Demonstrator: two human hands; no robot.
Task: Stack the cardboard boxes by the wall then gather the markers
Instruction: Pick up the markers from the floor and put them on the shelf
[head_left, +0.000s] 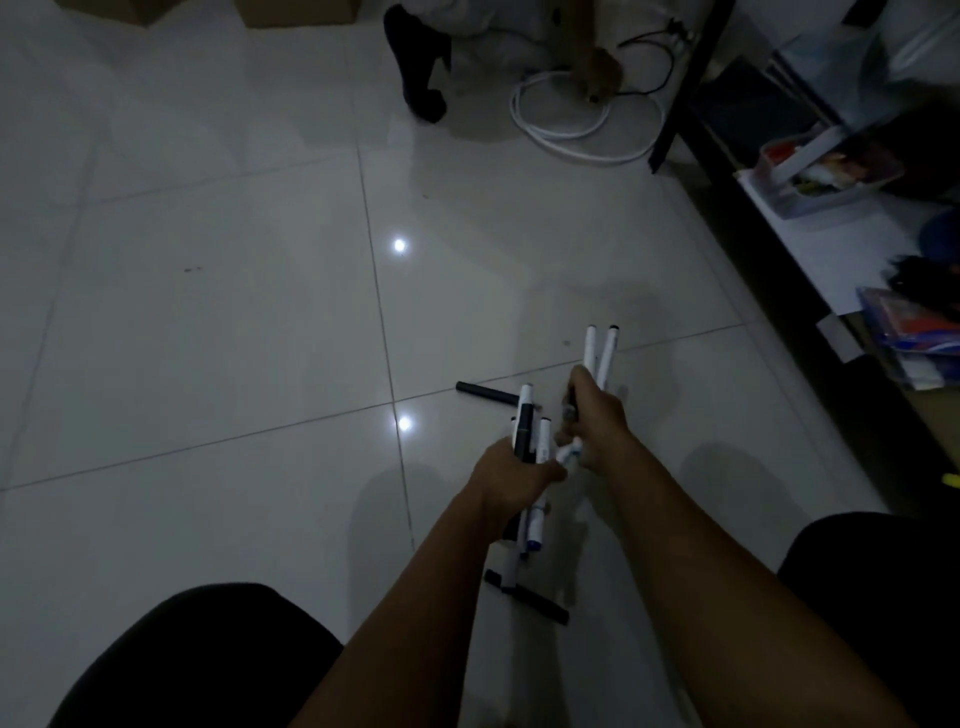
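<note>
Gathering light, stiff, slippery markers (530, 431): left hand (511, 470) grips a bundle mid-barrel, right hand (597, 421) grips two more (600, 353); black marker (485, 393) and another (527, 597) lie on the tiled floor (234, 338) beside them.

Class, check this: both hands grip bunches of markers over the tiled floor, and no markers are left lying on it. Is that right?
Not quite. The head view shows the left hand and right hand gripping markers, but a black marker and another lie on the tiled floor.
</note>
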